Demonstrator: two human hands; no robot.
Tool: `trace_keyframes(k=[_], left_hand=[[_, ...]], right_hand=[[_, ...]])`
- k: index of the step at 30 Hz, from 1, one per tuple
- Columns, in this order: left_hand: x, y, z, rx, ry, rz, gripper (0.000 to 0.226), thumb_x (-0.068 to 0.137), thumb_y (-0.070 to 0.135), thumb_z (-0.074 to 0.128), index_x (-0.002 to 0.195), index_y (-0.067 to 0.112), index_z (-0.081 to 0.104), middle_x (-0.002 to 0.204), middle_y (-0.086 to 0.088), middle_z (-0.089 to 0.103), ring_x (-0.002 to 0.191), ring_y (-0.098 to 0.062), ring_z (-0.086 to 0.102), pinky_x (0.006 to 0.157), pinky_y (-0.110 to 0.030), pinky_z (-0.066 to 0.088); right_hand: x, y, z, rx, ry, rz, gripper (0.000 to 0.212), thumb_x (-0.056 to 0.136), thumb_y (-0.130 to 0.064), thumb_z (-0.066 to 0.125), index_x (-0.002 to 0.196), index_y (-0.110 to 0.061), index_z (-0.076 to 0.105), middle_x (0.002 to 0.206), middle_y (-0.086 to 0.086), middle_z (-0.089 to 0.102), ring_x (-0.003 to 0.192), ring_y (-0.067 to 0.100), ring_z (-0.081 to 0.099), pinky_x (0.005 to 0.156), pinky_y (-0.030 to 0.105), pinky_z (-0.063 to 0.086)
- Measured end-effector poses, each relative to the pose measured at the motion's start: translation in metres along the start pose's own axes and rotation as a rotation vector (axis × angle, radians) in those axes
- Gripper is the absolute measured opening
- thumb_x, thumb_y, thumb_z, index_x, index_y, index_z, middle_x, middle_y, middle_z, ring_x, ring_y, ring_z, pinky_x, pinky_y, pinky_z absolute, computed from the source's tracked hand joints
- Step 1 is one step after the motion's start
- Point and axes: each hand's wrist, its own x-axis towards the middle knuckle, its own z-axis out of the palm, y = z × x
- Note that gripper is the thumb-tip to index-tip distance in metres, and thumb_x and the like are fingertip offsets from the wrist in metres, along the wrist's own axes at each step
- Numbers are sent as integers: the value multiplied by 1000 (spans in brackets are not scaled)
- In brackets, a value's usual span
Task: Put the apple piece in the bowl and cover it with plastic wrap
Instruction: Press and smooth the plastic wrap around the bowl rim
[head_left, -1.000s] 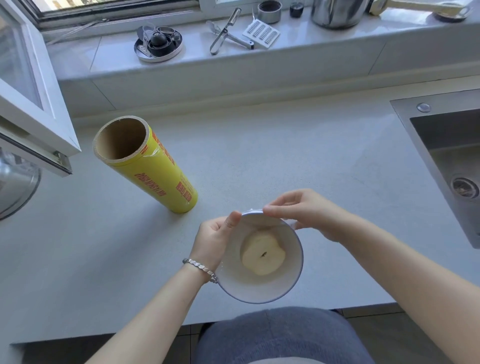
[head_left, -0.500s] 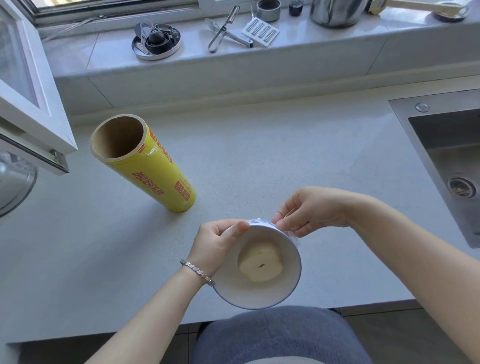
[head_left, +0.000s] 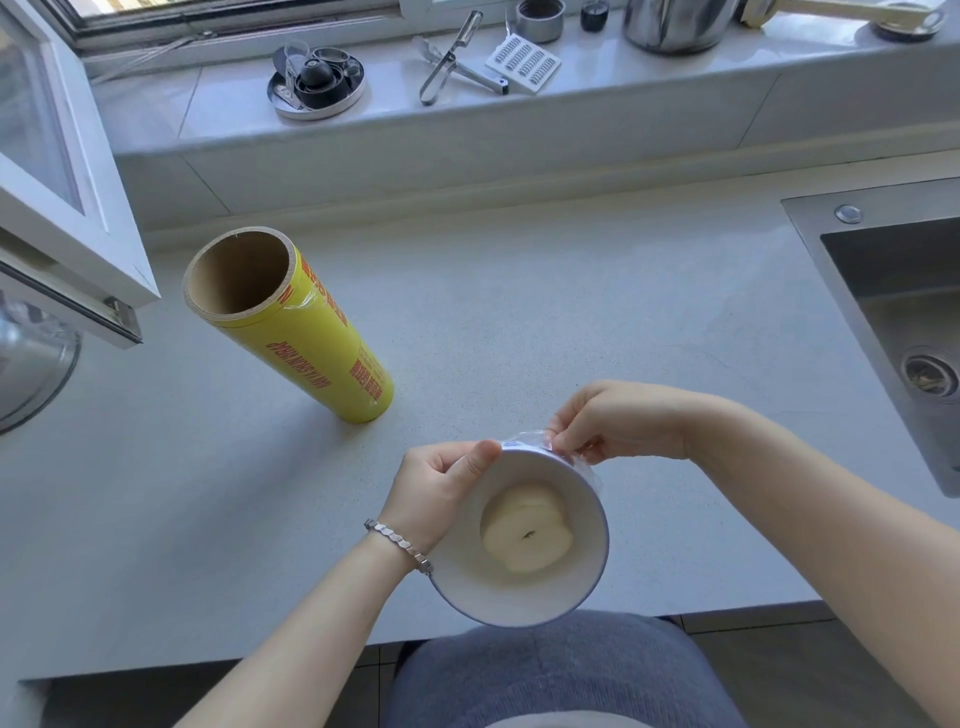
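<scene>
Apple piece (head_left: 527, 535) is sitting cut face up in the white bowl (head_left: 488, 597), core visible at centre. Bowl is being held tilted toward the camera at the near edge of the worktop (head_left: 519, 312), partly overhanging it above the person's lap. Left hand (head_left: 434, 491) is gripping the bowl's left rim, thumb lying over the upper edge, fingers curled round the outer wall, wrist bent and wearing a metal bracelet (head_left: 400, 545); forearm is coming in from lower left. Right hand (head_left: 618, 423) is reaching in from the right with the wrist flexed, fingertips pinching the clear plastic wrap (head_left: 584, 462) at the bowl's far-right rim; crinkled film is showing along that edge and down the right outer wall. Cannot tell how far the film is spanning the bowl opening, since it is transparent there. Yellow wrap roll (head_left: 311, 338) is standing upright on the worktop, well apart from the bowl to the upper left, cardboard core open at the top. Steel sink (head_left: 893, 291) is sitting at the right edge. Windowsill (head_left: 649, 83) behind is carrying a peeler (head_left: 447, 57), a white grater piece (head_left: 522, 63), a round tin of small parts (head_left: 317, 83) and a metal pot (head_left: 675, 23).
</scene>
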Motion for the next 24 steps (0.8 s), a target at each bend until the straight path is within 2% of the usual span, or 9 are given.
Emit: trace_keyframes(k=[4,7,9,13,15,18,20,22,24], left_hand=[[-1,1,2,38,-6,-3,79,37,89,56,53,12,64,62,-4,39,55,-11,35,48,-19,28],[-2,-2,2,48,-15,-23,70,36,89,56,48,21,63,57,-3,39,52,-11,34,46,-19,27],[-2,-3,2,40,-24,-36,72,34,89,57,51,20,68,54,2,44,52,-10,37,47,-18,29],[-2,-4,0,20,-49,17,89,39,88,57,63,3,69,67,-7,46,64,-15,40,54,-26,32],[-3,0,-1,-12,-56,30,75,41,86,59,66,17,74,72,-7,58,67,-14,50,61,-26,41],[-4,5,0,-62,-66,34,60,41,83,62,68,32,76,74,9,73,73,-4,64,66,-17,50],[-3,6,2,-90,-53,30,61,39,84,62,68,32,76,70,10,73,70,-6,63,63,-18,49],[-3,6,1,-109,-49,35,63,40,85,61,68,31,76,70,5,72,69,-11,61,62,-24,48],[-4,7,2,-127,-64,39,62,40,84,62,69,31,76,70,9,73,70,-8,64,63,-22,50]], right_hand=[[1,0,5,-28,27,11,28,82,-2,48,58,-10,60,59,2,52,56,12,43,54,20,33],[-1,2,8,-86,18,39,27,84,-29,59,62,-14,61,61,-1,53,59,11,46,57,20,33],[0,6,12,-190,93,14,29,81,-39,64,67,-13,62,62,-1,53,61,12,46,59,21,35],[6,11,21,-86,256,-75,29,86,-28,59,60,-16,53,59,-1,49,57,11,43,56,21,33],[9,13,23,-76,340,-99,33,86,-24,58,55,-17,49,56,-1,46,53,12,39,52,21,30],[15,15,28,-45,387,-88,33,85,-21,59,54,-17,49,52,-1,44,49,11,36,48,22,29],[18,15,28,-53,376,-57,32,84,-24,61,55,-18,50,51,-2,43,46,10,37,45,21,29],[17,14,24,-2,289,-34,32,84,-27,62,55,-19,50,46,-4,41,38,7,34,38,16,27],[13,17,20,95,190,1,29,83,-28,63,58,-17,54,45,-5,42,34,6,35,34,15,29]])
